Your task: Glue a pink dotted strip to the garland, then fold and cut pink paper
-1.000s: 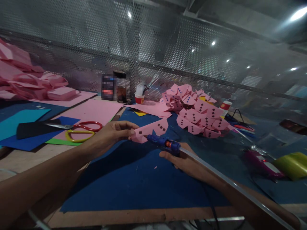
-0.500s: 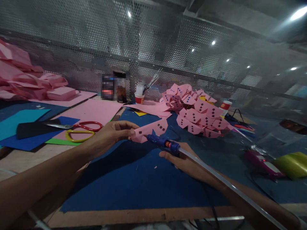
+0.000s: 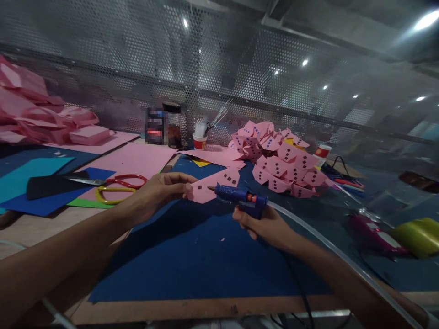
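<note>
- One pink paper piece [image 3: 202, 195], probably light, springy, easily creased, is held over the blue mat [image 3: 206, 269]; its edges suit a gentle pinch.
- Left hand [image 3: 159, 192]: thumb and fingers pinch its left end.
- Right hand [image 3: 272, 228]: fingers curl round the glue gun [image 3: 235, 195], rigid-looking blue plastic, trailing a smooth translucent rod [image 3: 322, 237].

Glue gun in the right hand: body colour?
The glue gun is blue, with an orange-red patch near its rear; head view.
</note>
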Demonstrator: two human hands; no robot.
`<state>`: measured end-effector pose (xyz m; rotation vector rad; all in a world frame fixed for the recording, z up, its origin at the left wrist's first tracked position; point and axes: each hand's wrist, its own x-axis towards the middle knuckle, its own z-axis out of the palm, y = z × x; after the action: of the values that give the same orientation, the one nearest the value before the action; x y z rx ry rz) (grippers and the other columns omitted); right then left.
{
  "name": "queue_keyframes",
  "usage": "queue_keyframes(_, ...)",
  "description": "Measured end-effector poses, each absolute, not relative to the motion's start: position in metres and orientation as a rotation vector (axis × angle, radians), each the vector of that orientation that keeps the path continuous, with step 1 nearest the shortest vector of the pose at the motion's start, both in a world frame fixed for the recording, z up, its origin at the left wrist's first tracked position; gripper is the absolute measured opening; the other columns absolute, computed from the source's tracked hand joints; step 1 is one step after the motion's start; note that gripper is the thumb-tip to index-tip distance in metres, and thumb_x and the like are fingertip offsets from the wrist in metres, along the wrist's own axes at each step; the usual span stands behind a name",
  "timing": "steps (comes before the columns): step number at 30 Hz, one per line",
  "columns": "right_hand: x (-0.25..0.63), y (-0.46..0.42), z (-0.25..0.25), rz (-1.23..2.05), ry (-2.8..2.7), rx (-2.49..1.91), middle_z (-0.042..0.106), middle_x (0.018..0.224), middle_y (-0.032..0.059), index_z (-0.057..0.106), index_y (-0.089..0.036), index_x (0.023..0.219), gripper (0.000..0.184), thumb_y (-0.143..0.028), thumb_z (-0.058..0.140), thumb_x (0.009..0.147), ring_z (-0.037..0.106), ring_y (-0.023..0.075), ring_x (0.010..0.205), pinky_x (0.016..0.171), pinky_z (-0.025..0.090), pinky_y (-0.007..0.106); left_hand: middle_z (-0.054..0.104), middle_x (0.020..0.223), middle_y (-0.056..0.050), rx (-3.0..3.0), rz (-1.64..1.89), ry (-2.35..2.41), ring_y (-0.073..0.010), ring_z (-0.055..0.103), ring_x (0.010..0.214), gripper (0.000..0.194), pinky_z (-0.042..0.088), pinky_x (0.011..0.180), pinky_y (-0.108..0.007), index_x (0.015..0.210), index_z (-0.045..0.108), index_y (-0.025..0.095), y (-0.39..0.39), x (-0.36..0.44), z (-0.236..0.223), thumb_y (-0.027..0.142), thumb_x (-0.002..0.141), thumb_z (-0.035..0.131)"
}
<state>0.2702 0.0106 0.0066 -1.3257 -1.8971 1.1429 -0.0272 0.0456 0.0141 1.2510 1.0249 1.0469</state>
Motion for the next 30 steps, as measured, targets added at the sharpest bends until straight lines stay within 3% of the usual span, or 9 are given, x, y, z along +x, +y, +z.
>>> queue_keyframes(6, 0.267, 0.009, 0.014, 1.302, -1.816, -1.227, 0.061, 0.073, -0.0018, 0.066, -0.018, 0.099, 0.039, -0.053, 0.072, 0.085, 0.049, 0.0062, 0.049, 0.048, 0.039, 0.02, 0.072, 0.078, -0.003, 1.157, 1.087, 1.076, -0.0131, 0.066, 0.073, 0.023, 0.056, 0.074, -0.021, 0.094, 0.08, 0.018, 0.046, -0.025, 0.019, 0.021, 0.072, 0.086)
queue_keyframes(12, 0.266, 0.01, 0.014, 1.332, -1.828, -1.227, 0.061, 0.074, -0.0019, 0.066, -0.017, 0.101, 0.039, -0.051, 0.075, 0.084, 0.049, 0.0055, 0.049, 0.044, 0.036, 0.018, 0.072, 0.078, -0.004, 1.098, 1.183, 1.105, -0.0129, 0.065, 0.073, 0.023, 0.056, 0.072, -0.022, 0.093, 0.079, 0.016, 0.056, -0.034, 0.013, 0.019, 0.071, 0.085)
queue_keyframes(19, 0.263, 0.019, 0.021, 1.252, -1.958, -1.334, 0.061, 0.075, -0.0018, 0.065, -0.018, 0.103, 0.043, -0.059, 0.067, 0.088, 0.05, 0.006, 0.049, 0.046, 0.038, 0.019, 0.071, 0.075, -0.005, 1.072, 1.286, 1.117, -0.0141, 0.064, 0.071, 0.024, 0.054, 0.068, -0.023, 0.091, 0.079, 0.014, 0.07, -0.049, 0.011, 0.019, 0.069, 0.085)
queue_keyframes(30, 0.251, 0.035, 0.009, 1.247, -2.196, -1.515, 0.065, 0.073, -0.0011, 0.07, -0.022, 0.111, 0.06, -0.074, 0.062, 0.083, 0.055, 0.009, 0.051, 0.044, 0.036, 0.021, 0.072, 0.08, -0.005, 1.062, 1.408, 1.148, -0.0148, 0.064, 0.073, 0.021, 0.053, 0.07, -0.026, 0.087, 0.079, 0.016, 0.081, -0.062, 0.008, 0.018, 0.067, 0.086)
